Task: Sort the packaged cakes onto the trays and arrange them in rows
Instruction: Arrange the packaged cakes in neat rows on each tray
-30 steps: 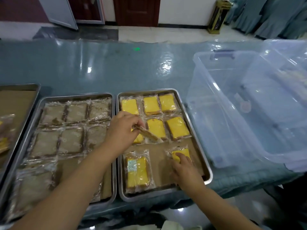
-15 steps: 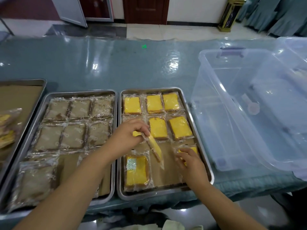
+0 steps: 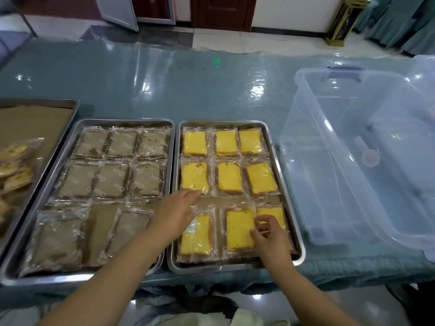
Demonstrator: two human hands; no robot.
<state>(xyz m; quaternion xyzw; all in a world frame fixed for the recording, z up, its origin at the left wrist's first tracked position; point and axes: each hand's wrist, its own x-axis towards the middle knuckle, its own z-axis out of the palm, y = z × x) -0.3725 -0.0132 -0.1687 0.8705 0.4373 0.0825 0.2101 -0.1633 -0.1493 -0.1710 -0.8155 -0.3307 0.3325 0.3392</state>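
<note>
The right metal tray [image 3: 211, 268] holds yellow packaged cakes [image 3: 229, 176] in three rows of three. My left hand [image 3: 174, 214] lies open and flat at the tray's left edge, its fingertips on the wrapper above the front-left cake [image 3: 197, 237]. My right hand [image 3: 270, 234] hovers over the front row with fingers curled. Its thumb touches the right edge of the front-middle cake [image 3: 237, 229] and its fingers lie over the front-right cake [image 3: 270, 211]. The left metal tray [image 3: 124, 121] holds brown packaged cakes [image 3: 110, 180] in rows, with a gap in its front row.
A third tray [image 3: 35, 102] at the far left carries several pale packaged cakes [image 3: 14, 165]. A large clear plastic bin [image 3: 329, 196] stands right of the trays. The table has a glossy teal cover [image 3: 188, 90], and its front edge runs just below the trays.
My left hand let go of the yellow cake it was carrying. That cake now lies flat in the middle of the front row. My right hand shifted left toward it.
</note>
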